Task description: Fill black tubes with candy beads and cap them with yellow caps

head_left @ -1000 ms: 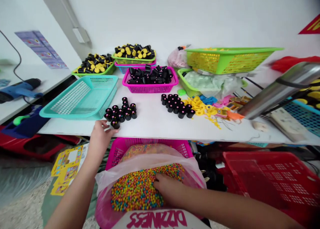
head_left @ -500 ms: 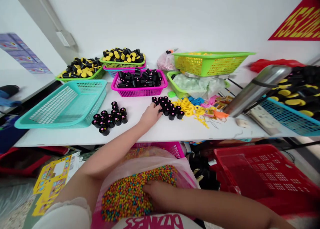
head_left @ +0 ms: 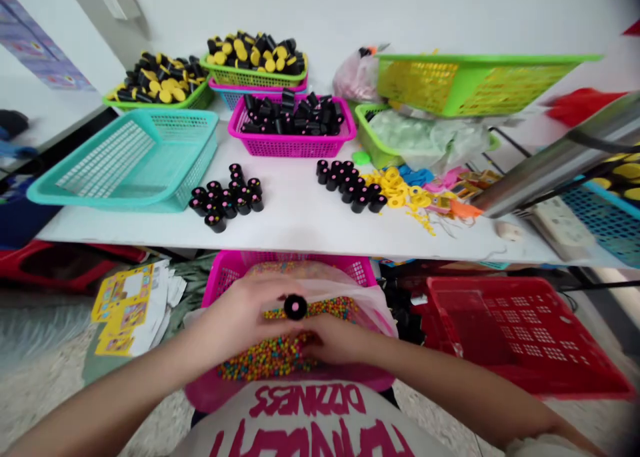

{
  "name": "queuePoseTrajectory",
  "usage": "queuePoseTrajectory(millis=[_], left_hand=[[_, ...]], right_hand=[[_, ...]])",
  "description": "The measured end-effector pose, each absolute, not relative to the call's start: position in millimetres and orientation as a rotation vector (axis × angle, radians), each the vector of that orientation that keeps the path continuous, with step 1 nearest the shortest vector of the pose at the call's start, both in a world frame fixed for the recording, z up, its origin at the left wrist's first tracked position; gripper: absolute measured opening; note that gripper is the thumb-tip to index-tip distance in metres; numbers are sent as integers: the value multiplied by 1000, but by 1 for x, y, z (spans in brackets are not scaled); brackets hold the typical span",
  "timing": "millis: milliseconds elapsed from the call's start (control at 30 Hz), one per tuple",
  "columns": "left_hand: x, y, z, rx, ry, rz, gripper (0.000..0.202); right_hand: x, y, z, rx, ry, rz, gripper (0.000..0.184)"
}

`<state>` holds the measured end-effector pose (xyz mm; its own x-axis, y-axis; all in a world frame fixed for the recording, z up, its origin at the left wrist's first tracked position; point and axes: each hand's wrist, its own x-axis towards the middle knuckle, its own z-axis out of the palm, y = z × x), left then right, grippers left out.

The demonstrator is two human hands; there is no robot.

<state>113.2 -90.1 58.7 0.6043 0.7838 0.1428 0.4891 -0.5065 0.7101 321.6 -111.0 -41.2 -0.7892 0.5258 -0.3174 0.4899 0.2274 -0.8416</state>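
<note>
Evidently, you grip one black cylinder (head_left: 295,306) in the fingers of your left hand (head_left: 250,304), its pink-dotted end turned up towards you, likely so that end stays in sight. It sits above the multicoloured beads (head_left: 270,360), a position that would let any stray bead land among the rest. Your right hand (head_left: 330,337) is curled low at the beads, just beside the cylinder; whether its fingers pinch any, I cannot tell. The beads lie in a translucent plastic bag (head_left: 367,304) inside a magenta basket (head_left: 216,277), set close against your body, apparently for short reach. On the white table (head_left: 290,227), similar cylinders stand in a left cluster (head_left: 229,200) and a right cluster (head_left: 350,189), well apart, presumably to keep two lots distinct.
</note>
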Motion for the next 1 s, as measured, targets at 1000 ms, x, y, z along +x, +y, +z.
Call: queuePoseTrajectory(millis=[1000], left_hand=[[74,-170,14,1965,1358,753,26]], right_hand=[[325,-134,11,-1277,-2979,568,26]])
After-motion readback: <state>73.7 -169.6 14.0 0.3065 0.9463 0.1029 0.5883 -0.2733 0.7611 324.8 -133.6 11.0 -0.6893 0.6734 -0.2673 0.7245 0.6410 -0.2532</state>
